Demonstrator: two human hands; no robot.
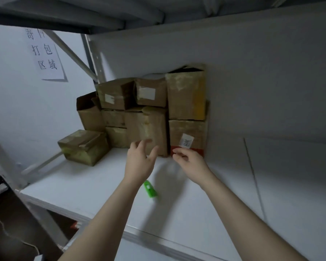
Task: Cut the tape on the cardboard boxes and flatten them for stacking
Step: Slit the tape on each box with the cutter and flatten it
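Note:
Several brown cardboard boxes are stacked against the back wall of a white shelf. A tall middle box stands at the front of the stack. Beside it on the right is a box with a red band and a white label. My left hand is stretched out, fingers spread, just in front of the tall box and holds nothing. My right hand hovers with loosely curled fingers before the red-banded box, empty. A green box cutter lies on the shelf under my left wrist.
A small taped box sits apart at the left front of the stack. A paper sign hangs on the left wall. Metal shelf posts rise at the back left. An upper shelf runs overhead.

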